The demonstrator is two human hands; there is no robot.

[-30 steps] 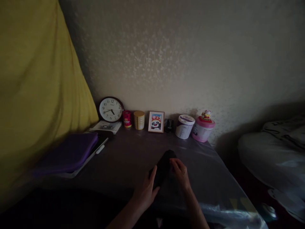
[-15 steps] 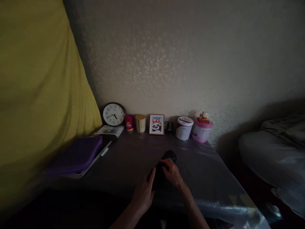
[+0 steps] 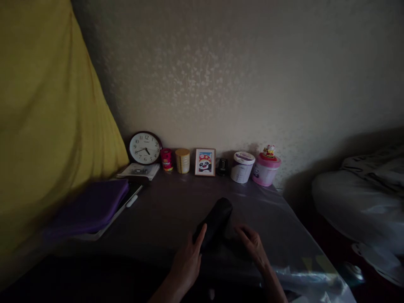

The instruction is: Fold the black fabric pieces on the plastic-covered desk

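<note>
A black folded umbrella point(image 3: 217, 216), as far as the dim light shows, lies at a slant above the near part of the table, its rounded end pointing away and to the right. My left hand point(image 3: 187, 261) is closed round its near left side, with a finger stretched along it. To the right of the umbrella, my right hand point(image 3: 251, 244) is apart from its main body, fingers curled together. A dark patch, perhaps loose cloth or a strap, runs between the umbrella and my right fingers; what they hold is too dark to make out.
Along the wall stand a clock point(image 3: 145, 148), a red can point(image 3: 166, 160), a yellow-lidded can point(image 3: 182, 161), a panda picture frame point(image 3: 205, 162), a small black object point(image 3: 222, 167), a white tub point(image 3: 243, 167) and a pink tub point(image 3: 266, 170). A purple case point(image 3: 91, 207) lies left, beside a yellow curtain point(image 3: 57, 105).
My right hand has moved off the umbrella's top, to the right and slightly nearer me. My left hand stays on it. The view has shifted a little to the right.
</note>
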